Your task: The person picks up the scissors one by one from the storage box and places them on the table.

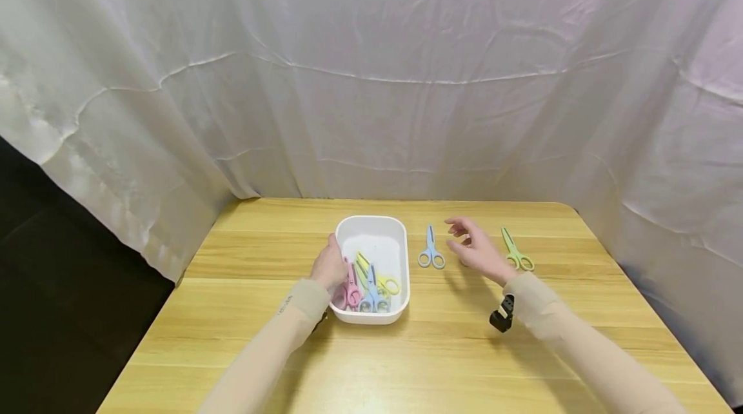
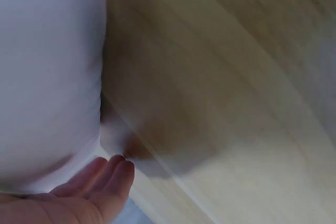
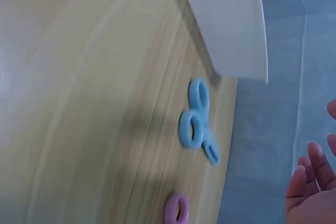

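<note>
A white plastic bin (image 1: 371, 318) stands left of the table's middle, with pink scissors (image 1: 352, 291), blue scissors (image 1: 371, 291) and yellow scissors (image 1: 390, 285) inside. My left hand (image 1: 328, 267) holds its left side; in the left wrist view the fingers (image 2: 113, 187) lie along the outer wall, thumb hidden. Right of the bin lie other blue scissors (image 1: 431, 249). Beside them my right hand (image 1: 475, 251) hovers above the table, fingers loosely bent around nothing. A pinkish-purple scissors handle (image 3: 176, 208) shows below the blue pair in the right wrist view.
Green scissors (image 1: 515, 250) lie on the table right of my right hand, partly behind the wrist. The wooden table (image 1: 429, 362) ends at a pale curtain (image 1: 395, 124) at the back and sides. Black wrist gear (image 1: 502, 315) hangs under my right forearm.
</note>
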A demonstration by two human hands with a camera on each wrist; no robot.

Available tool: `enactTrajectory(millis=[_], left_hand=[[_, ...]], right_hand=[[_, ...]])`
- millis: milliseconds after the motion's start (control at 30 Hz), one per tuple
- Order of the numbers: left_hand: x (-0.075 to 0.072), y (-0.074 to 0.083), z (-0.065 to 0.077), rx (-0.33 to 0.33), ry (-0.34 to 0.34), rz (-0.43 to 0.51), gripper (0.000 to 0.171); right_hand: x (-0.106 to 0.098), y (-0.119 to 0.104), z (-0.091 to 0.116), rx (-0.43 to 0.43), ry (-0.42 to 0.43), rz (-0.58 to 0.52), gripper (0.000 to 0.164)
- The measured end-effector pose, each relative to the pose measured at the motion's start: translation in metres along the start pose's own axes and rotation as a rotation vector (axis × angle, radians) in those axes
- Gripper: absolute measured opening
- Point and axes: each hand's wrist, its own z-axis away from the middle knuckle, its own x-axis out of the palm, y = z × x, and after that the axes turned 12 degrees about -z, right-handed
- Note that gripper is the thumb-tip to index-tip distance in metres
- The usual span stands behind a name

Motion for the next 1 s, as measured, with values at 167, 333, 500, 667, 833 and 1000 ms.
enactTrajectory(millis=[167,333,500,667,833,1000], left_hand=[[-0.001,0.0,0.001,0.0,0.0,0.032,0.079],[-0.007,-0.002,0.003,0.043,0.026,0.023,0.07],[-0.016,-0.008,0.002,0.119,0.065,-0.072,0.056],[-0.026,-0.014,0.004,0.151,0.071,-0.13,0.047],[-0.034,-0.019,0.009,0.158,0.069,-0.174,0.043],[-0.038,-0.023,0.009,0.165,0.069,-0.202,0.032]], right_hand=[[0.015,-0.013,-0.002,-0.025,-0.043,-0.03,0.043],[0.028,-0.023,-0.004,-0.043,-0.082,-0.035,0.041],[0.039,-0.035,-0.005,-0.083,-0.119,-0.036,0.041],[0.05,-0.046,-0.006,-0.114,-0.166,-0.03,0.042],[0.062,-0.058,-0.008,-0.094,-0.228,-0.033,0.039],[0.072,-0.066,-0.011,-0.094,-0.299,-0.01,0.037]])
